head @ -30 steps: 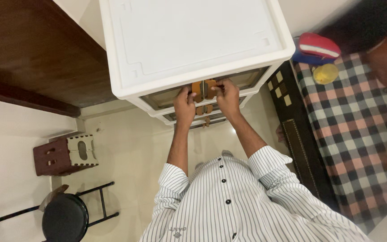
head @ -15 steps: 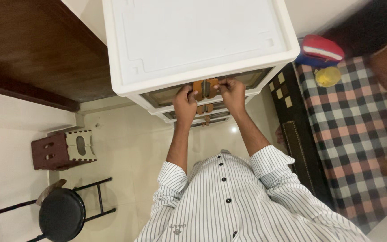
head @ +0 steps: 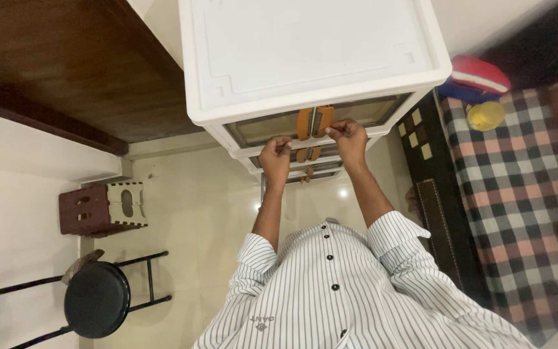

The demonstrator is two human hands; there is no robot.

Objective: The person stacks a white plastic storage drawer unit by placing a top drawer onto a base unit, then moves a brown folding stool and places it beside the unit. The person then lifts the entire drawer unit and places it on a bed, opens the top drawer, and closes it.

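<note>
Head view. White plastic drawer cabinet [head: 311, 52] is the landmark, seen from above. Both forearms extend forward from rolled striped sleeves to its top drawer front. Left hand [head: 275, 157] is curled, fingertips at the drawer's lower edge, just left of the brown handle [head: 314, 121]. Right hand [head: 349, 137] is closed narrow, pinching the handle's right side. Brown step stool [head: 103, 208] stands left of the cabinet; checked bedding [head: 518, 194] lies right.
</note>
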